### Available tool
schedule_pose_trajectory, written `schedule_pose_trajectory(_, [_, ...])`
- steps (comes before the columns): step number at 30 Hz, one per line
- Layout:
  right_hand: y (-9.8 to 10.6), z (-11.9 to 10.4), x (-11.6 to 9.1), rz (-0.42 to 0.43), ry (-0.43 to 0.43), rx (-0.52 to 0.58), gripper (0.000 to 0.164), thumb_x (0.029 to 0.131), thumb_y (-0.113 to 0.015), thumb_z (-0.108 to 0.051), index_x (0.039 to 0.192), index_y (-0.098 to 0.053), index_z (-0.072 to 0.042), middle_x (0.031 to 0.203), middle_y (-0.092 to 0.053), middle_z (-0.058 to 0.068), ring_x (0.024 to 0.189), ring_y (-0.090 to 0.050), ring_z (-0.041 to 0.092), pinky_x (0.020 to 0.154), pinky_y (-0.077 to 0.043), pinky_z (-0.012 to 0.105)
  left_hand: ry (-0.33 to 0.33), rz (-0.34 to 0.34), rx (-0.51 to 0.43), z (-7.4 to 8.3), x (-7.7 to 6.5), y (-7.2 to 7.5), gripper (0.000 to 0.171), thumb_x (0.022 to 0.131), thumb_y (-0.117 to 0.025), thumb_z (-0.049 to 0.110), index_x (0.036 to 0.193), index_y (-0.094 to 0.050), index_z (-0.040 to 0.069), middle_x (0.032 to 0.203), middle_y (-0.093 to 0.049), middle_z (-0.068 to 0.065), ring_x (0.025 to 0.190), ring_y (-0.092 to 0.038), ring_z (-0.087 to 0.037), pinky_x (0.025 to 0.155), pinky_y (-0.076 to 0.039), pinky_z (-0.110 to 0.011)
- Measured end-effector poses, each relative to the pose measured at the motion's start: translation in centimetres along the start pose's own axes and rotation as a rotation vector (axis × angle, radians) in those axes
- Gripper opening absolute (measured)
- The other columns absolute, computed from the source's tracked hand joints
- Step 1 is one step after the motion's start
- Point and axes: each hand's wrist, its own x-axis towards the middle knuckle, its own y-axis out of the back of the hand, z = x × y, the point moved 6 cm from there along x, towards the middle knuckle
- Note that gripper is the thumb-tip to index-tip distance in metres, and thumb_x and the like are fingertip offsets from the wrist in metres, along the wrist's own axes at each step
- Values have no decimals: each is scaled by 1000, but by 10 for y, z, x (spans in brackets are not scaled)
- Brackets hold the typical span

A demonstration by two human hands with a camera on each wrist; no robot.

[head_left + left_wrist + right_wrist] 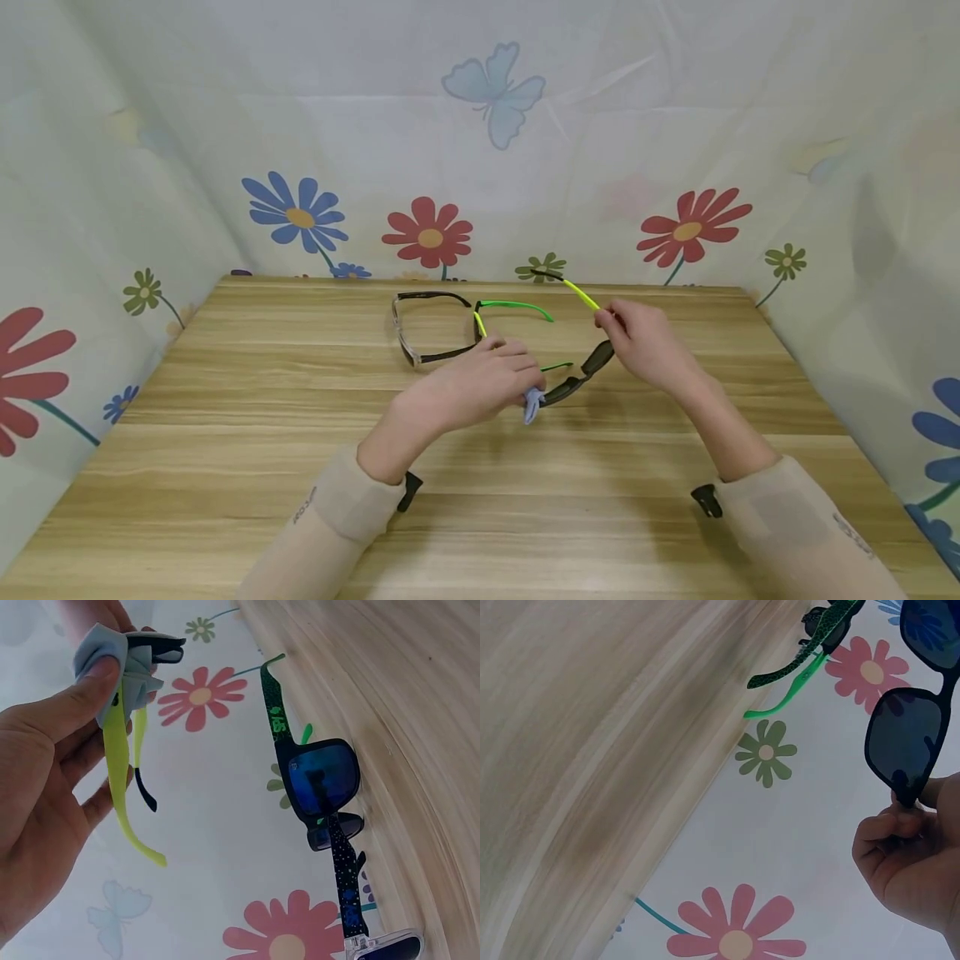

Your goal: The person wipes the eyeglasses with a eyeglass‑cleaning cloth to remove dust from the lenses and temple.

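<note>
Both hands hold a pair of sunglasses (597, 358) with a black frame, dark lenses and neon yellow temples, raised over the table. My left hand (480, 379) pinches a light blue cloth (101, 652) around one end of the frame, near the hinge; the cloth hides that corner. My right hand (648, 346) grips the opposite end, where the other temple joins, and both lenses show in the right wrist view. Both yellow temples (116, 765) are unfolded. Behind the left hand, sunglasses with green temples (517, 306) and blue mirrored lenses (324, 776) stand on the table, partly hidden.
Left of the green pair, sunglasses with a clear front (401, 333) and black temples lie unfolded, close to it. The wooden table (300, 467) ends at a white flower-printed curtain (337, 142) at the back and sides.
</note>
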Motion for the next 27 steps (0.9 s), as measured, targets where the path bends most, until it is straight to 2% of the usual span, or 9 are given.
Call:
schedule_pose_trajectory(4, [1,-1,1,49,35,-3,22,108,-56,-14,98,-69,0,67,-49,4,56,-41,18,53,-34,32,-41,17,-39,3,1,0,22,98,-71,24,118,-69,15,114,-67,6,111,-55,-13,98,-43,-32])
schedule_pose_trajectory(8, [-1,-4,0,72,84,12,21,107,-57,-15,105,-72,0,68,-51,2,55,-42,17,52,-34,31,-95,54,-79,6,2,1,18,98,-71,20,114,-69,12,107,-67,4,104,-56,-14,95,-44,-27])
schedule_pose_trajectory(11, [-2,-8,-2,105,155,24,19,106,-59,-12,114,-71,0,70,-51,0,57,-42,16,52,-35,31,-120,78,-125,5,2,2,15,98,-71,16,111,-68,8,103,-66,2,100,-55,-15,95,-44,-26])
schedule_pose_trajectory(13, [-3,-12,-5,134,220,22,17,104,-60,-7,116,-71,0,72,-52,-1,58,-42,15,53,-35,30,-113,77,-158,3,1,3,16,99,-71,14,112,-68,6,102,-65,1,100,-55,-16,96,-44,-26])
schedule_pose_trajectory(15, [-4,-18,-8,144,304,-8,16,101,-63,-1,114,-71,-1,77,-59,0,60,-44,13,54,-38,29,-96,70,-184,0,1,3,16,99,-69,13,113,-67,5,104,-65,0,102,-55,-16,96,-44,-25])
schedule_pose_trajectory(20, [-15,-40,-17,46,491,-157,21,92,-67,4,110,-74,-4,90,-70,4,61,-48,8,54,-42,26,-43,66,-220,-9,-2,5,11,100,-68,14,110,-66,8,107,-66,2,105,-56,-15,97,-44,-23])
schedule_pose_trajectory(23, [-22,-48,-20,-8,531,-216,24,88,-70,3,111,-74,-4,87,-68,2,62,-51,8,55,-46,28,-32,89,-226,-12,-4,9,10,100,-68,14,108,-65,8,106,-65,2,105,-56,-14,95,-45,-23])
schedule_pose_trajectory(27, [-26,-50,-20,-20,533,-249,24,88,-72,3,112,-72,-1,92,-70,6,70,-63,14,62,-54,33,-39,105,-210,-15,-6,11,11,100,-68,14,108,-65,7,105,-65,2,104,-56,-14,94,-45,-23])
